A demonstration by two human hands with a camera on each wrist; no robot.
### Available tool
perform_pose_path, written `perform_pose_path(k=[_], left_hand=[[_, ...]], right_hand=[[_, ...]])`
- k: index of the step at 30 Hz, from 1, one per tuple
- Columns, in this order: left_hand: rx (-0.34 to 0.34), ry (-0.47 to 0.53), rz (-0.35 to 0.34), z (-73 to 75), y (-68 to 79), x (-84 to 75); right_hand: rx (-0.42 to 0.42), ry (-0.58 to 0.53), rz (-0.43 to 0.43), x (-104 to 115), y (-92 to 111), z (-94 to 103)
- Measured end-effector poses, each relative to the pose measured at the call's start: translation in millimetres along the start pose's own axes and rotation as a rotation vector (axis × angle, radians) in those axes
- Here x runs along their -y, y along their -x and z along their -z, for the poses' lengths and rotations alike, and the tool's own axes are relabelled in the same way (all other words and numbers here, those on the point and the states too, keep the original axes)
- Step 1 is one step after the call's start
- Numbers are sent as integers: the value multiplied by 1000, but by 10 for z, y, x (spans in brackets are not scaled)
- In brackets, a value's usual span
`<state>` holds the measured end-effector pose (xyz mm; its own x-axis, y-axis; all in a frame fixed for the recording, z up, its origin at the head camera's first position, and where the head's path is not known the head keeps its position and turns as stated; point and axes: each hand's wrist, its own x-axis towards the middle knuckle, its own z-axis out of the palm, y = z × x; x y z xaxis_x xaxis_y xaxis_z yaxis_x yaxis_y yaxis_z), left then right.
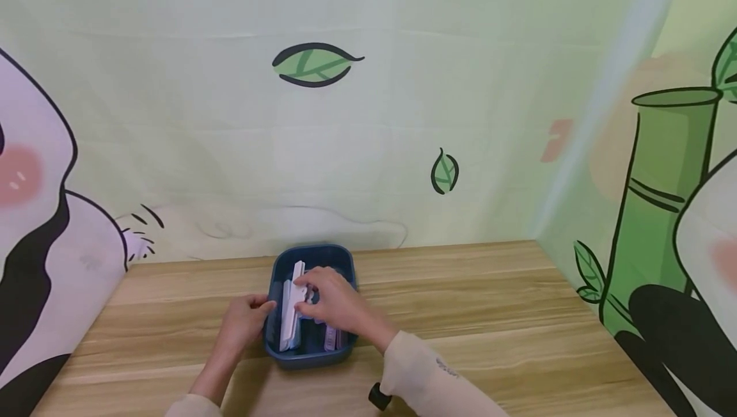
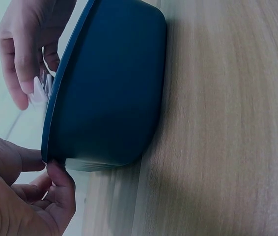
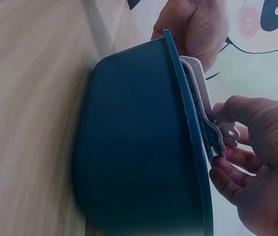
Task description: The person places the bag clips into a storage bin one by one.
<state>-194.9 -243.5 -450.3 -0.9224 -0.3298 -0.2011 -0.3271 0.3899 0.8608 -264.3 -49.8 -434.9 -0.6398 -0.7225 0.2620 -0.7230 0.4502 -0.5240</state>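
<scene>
A dark blue plastic bin (image 1: 311,362) with rounded corners stands on the wooden table. My left hand (image 1: 244,320) pinches its left rim between thumb and fingers, as the left wrist view shows close up. Inside the bin, my right hand (image 1: 334,298) pinches a long white piece (image 1: 292,309) with a curvy, shaped edge. In the right wrist view this white piece (image 3: 205,96) rises over the rim beside a dark ridged strip (image 3: 193,91). Its exact kind I cannot tell. A pale purple item (image 1: 330,338) lies in the bin's near right corner.
The wooden table (image 1: 460,314) reaches back to a pale green cloth backdrop (image 1: 489,84) printed with leaves, bamboo and pandas. A small black object (image 1: 379,396) shows by the right sleeve (image 1: 428,372) at the front.
</scene>
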Motion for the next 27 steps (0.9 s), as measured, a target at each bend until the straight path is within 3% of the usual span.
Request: perform_pose_path(k=[14,27], left_hand=[[-2,17,-12,-1,6,-2],[-2,46,-6,3,14,5]], right_hand=[[55,52,-1,24,-87,-102],[13,55,-10,-27,-31,-100]])
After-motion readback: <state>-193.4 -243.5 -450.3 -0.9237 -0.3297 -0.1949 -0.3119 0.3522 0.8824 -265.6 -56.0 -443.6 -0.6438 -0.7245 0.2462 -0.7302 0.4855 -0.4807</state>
